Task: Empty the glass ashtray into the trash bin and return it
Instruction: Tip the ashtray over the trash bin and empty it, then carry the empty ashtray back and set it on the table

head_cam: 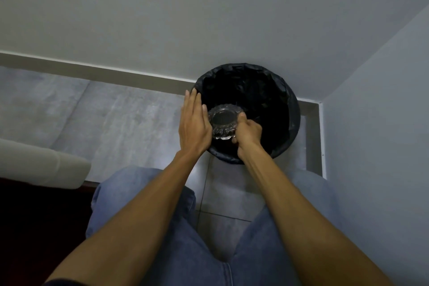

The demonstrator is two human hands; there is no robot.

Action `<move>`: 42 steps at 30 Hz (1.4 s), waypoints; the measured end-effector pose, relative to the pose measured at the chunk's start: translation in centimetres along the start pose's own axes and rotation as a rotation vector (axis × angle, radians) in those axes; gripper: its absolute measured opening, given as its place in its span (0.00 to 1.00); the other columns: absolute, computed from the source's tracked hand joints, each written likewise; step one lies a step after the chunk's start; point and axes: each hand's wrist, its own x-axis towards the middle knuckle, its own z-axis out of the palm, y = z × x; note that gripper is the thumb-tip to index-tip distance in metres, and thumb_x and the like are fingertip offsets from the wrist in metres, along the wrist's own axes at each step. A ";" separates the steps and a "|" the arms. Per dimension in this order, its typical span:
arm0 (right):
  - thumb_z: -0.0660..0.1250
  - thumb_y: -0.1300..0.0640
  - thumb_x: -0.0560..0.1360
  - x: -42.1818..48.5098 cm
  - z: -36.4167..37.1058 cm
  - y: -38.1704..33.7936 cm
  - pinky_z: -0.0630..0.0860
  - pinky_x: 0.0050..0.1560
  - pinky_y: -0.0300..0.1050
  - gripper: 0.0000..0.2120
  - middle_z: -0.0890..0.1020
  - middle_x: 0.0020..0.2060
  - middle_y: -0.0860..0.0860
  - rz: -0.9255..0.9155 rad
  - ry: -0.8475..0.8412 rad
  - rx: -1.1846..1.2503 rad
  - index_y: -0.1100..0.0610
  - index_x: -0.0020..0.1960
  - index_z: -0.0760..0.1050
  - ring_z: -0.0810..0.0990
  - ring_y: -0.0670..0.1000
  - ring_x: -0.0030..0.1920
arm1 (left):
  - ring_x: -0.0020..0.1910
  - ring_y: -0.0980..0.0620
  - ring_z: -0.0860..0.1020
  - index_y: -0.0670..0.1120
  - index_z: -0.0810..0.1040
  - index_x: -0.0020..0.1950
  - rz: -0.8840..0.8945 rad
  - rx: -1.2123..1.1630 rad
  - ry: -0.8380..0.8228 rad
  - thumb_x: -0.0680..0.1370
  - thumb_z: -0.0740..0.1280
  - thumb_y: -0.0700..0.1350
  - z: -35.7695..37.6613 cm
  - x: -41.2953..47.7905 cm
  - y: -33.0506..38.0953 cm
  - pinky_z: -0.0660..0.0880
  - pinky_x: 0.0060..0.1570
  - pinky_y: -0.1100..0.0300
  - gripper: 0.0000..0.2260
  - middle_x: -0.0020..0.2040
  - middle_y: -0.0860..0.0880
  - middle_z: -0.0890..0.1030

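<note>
The glass ashtray (pixel 223 122) hangs over the near left part of the round trash bin (pixel 293 109), which is lined with a black bag. My right hand (pixel 248 133) grips the ashtray's right rim from the near side. Flat and with fingers together, my left hand (pixel 194 127) lies against the ashtray's left side, over the bin's left rim. The ashtray seems turned so its base faces me. The bin's inside is dark and I cannot see what is in it.
The bin stands in a room corner, with a pale wall (pixel 209 18) behind it and another wall (pixel 383 123) to the right. Grey floor tiles (pixel 104 111) stretch to the left. A pale cushioned edge (pixel 44 162) and dark furniture sit at the near left. My knees in jeans (pixel 144 193) are below.
</note>
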 end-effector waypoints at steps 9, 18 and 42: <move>0.62 0.51 0.81 0.4 0.5 0.0 0.69 0.25 0.42 0.17 0.77 0.32 0.55 0.069 -0.035 0.019 0.60 0.37 0.75 0.75 0.54 0.30 | 0.81 0.51 0.56 0.40 0.65 0.78 -0.020 -0.022 0.042 0.85 0.52 0.45 0.0 -0.4 -0.2 0.56 0.78 0.58 0.21 0.80 0.47 0.64; 0.59 0.50 0.83 -0.6 0.6 0.2 0.67 0.24 0.41 0.18 0.74 0.30 0.53 0.039 0.003 -0.012 0.61 0.41 0.73 0.70 0.51 0.25 | 0.81 0.51 0.55 0.41 0.63 0.79 -0.015 0.028 0.025 0.86 0.51 0.45 -0.2 -0.6 -0.2 0.53 0.76 0.63 0.22 0.81 0.47 0.61; 0.66 0.53 0.79 -4.3 -5.1 -0.1 0.80 0.46 0.45 0.13 0.74 0.61 0.53 -1.207 -0.046 -0.847 0.57 0.61 0.78 0.78 0.51 0.53 | 0.46 0.35 0.85 0.33 0.84 0.49 -0.720 -0.734 -0.347 0.71 0.59 0.31 -2.8 3.6 5.2 0.82 0.48 0.44 0.15 0.45 0.34 0.86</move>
